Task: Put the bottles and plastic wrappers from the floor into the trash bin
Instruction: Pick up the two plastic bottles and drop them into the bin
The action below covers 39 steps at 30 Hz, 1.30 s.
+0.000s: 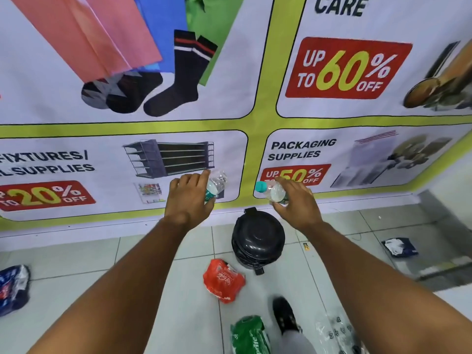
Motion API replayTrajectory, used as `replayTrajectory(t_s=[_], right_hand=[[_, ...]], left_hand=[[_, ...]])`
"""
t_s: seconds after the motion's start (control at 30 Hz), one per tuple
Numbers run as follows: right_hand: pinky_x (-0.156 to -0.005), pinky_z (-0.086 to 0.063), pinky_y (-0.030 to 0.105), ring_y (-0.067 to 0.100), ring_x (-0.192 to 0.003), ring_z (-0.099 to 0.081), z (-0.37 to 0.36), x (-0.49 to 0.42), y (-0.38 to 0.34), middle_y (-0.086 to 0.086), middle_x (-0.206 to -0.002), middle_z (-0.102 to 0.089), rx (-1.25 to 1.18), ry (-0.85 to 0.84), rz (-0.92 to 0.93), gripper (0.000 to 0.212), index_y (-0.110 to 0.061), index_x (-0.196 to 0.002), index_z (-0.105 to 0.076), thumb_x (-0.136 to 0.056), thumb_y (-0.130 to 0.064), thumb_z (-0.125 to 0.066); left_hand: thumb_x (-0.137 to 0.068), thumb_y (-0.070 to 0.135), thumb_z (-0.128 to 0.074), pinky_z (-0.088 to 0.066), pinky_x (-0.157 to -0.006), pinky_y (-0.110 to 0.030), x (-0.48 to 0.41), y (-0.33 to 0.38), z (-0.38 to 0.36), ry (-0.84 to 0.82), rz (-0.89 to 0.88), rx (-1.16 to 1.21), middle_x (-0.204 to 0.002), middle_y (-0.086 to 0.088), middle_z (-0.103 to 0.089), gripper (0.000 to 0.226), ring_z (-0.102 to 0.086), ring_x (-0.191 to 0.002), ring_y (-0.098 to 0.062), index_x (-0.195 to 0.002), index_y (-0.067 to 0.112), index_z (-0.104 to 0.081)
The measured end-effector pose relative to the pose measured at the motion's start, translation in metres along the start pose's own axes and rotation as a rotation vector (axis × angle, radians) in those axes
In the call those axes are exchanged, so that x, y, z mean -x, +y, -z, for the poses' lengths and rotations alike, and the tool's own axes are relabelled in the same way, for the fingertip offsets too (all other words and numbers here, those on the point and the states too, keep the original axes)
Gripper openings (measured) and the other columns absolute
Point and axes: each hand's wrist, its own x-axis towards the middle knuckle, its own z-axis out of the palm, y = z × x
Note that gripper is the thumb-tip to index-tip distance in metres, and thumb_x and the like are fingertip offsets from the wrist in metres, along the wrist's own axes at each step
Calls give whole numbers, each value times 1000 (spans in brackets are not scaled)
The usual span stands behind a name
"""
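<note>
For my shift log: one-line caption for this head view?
Both hands, left and right, hold clear bottles above the lidded black trash bin; wrappers remain on the floor.

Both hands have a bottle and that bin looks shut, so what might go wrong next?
The trash bin has its lid down while the left hand and right hand each hold a bottle, so no hand is free to lift it. The red wrapper lies by the shoe; a step forward might slip on it.

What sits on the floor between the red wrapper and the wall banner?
The black trash bin, lid shut, stands there against the banner, just beyond the red wrapper; the head view shows it.
</note>
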Motion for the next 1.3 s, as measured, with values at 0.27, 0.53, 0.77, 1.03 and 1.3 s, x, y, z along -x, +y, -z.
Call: replayTrajectory(t_s=[0.27,0.53,0.77,1.03,1.3], right_hand=[[-95,-46,44,24,-114,-53,-37,34,28,1,-129,-60,27,-31,-56,72,-23,-135,-45,-75,-39,-82],[-93,-48,43,23,-113,-55,-62,8,39,1,-128,-62,15,-59,-57,75,-24,-134,-45,-72,-39,-84],[-93,-47,42,23,-115,-55,-91,-24,59,0,-129,-61,4,-94,-40,76,-25,-135,-45,-72,-39,-85],[-95,-46,43,24,-116,-54,-110,-35,79,1,-130,-61,-34,-109,-30,76,-24,-137,-45,-74,-38,-83],[-101,-41,39,21,-119,-51,-139,15,106,0,-133,-59,-34,-255,-44,73,-24,-142,-41,-79,-42,-75]], left_hand=[[-84,51,-60,-41,-94,-48,14,10,-39,-23,-11,-9,-125,-9,-59,73,-50,-113,-30,-142,18,-31],[-85,53,-59,-41,-96,-47,-14,6,-56,-38,-5,-27,-128,-8,-58,73,-50,-115,-29,-142,18,-30],[-85,54,-58,-42,-98,-48,-38,4,-84,-77,21,-57,-130,-9,-57,74,-50,-116,-30,-143,18,-29],[-81,51,-65,-43,-96,-49,-48,8,-108,-97,45,-41,-129,-9,-59,76,-52,-115,-31,-141,18,-32],[-80,52,-65,-45,-93,-49,-37,5,-133,-75,112,22,-125,-8,-61,75,-55,-111,-31,-140,19,-35]])
